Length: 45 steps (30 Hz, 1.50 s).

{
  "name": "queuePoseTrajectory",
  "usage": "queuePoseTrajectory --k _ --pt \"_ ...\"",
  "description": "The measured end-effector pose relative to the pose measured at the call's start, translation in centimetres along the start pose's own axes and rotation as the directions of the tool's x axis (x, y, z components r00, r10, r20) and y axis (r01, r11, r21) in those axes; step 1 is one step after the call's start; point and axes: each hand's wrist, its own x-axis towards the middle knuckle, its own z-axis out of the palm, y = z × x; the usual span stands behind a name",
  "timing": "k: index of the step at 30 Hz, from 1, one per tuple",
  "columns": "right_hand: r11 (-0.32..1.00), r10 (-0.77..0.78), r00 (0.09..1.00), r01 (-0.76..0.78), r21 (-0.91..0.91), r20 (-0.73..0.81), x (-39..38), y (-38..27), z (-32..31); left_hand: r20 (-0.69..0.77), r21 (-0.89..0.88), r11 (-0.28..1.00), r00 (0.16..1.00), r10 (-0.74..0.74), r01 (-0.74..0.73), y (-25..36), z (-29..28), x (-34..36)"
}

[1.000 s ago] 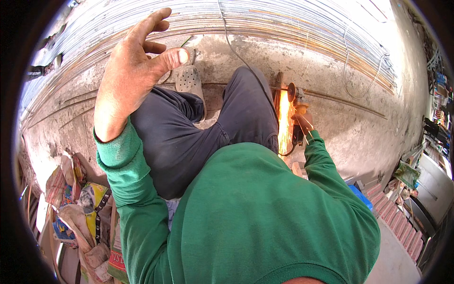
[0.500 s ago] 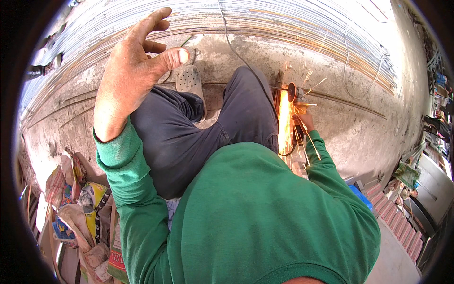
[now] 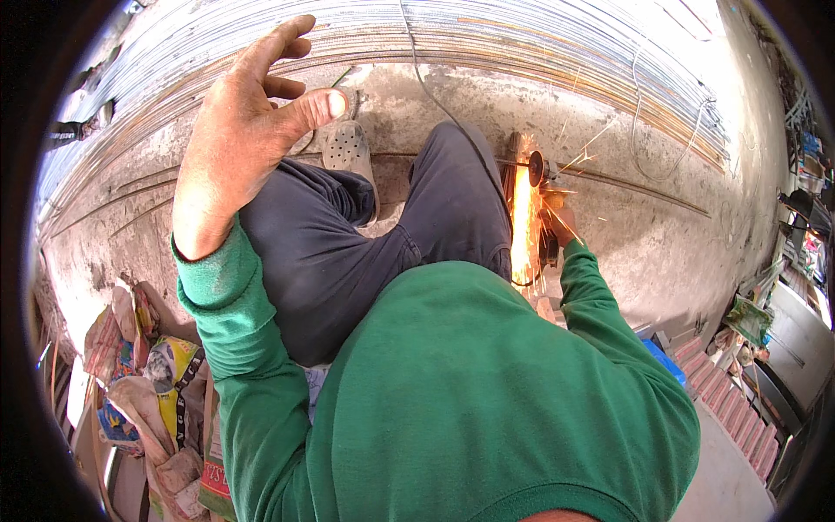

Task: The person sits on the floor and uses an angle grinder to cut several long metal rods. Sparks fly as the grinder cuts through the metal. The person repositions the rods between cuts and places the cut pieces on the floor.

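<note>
My right hand (image 3: 561,222) grips an angle grinder (image 3: 550,184) beyond my right knee. The grinder's dark disc (image 3: 536,168) meets a thin steel bar (image 3: 639,188) that runs crosswise along the concrete. A bright stream of sparks (image 3: 523,235) pours back from the disc toward me, over a piece of wood (image 3: 522,142). Raised in front on the left, my left hand (image 3: 239,139) holds nothing; its thumb and fingers are spread above my bent left leg. Part of the grinder's body is hidden by my right hand and sparks.
Many long steel bars (image 3: 522,48) lie across the far side. A black cable (image 3: 419,74) passes over my right leg. Crumpled sacks (image 3: 165,418) pile up at near left. Reddish slabs (image 3: 726,404) are stacked at near right.
The spray of sparks has changed shape, with fewer stray streaks near my right forearm. My hands and the grinder stay in nearly the same place.
</note>
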Motion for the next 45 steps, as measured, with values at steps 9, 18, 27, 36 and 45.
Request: queuePoseTrajectory --k 9,18,27,36,45 --pt "0.968 0.152 0.988 -0.141 0.209 -0.038 -1.0 -4.5 0.5 0.006 0.001 1.000 1.000 0.007 -0.007 0.1 0.0 0.0" --pt "0.964 0.227 0.974 -0.221 0.147 -0.023 0.0 -1.1 -0.6 0.002 0.003 1.000 1.000 0.024 -0.024 -0.1 0.1 0.1" --pt "0.971 0.026 0.999 -0.033 0.236 0.032 -1.2 -0.6 -0.5 -0.001 -0.009 1.000 1.000 0.002 -0.002 -0.2 0.1 0.1" --pt "0.949 0.046 0.995 -0.070 0.306 0.084 -1.3 -3.4 -0.4 -0.005 0.004 1.000 1.000 0.006 -0.006 -0.4 0.1 0.0" --pt "0.942 0.242 0.969 -0.224 0.252 -0.045 -0.7 -2.5 0.0 0.001 -0.012 1.000 1.000 0.013 -0.013 -0.4 0.0 0.0"
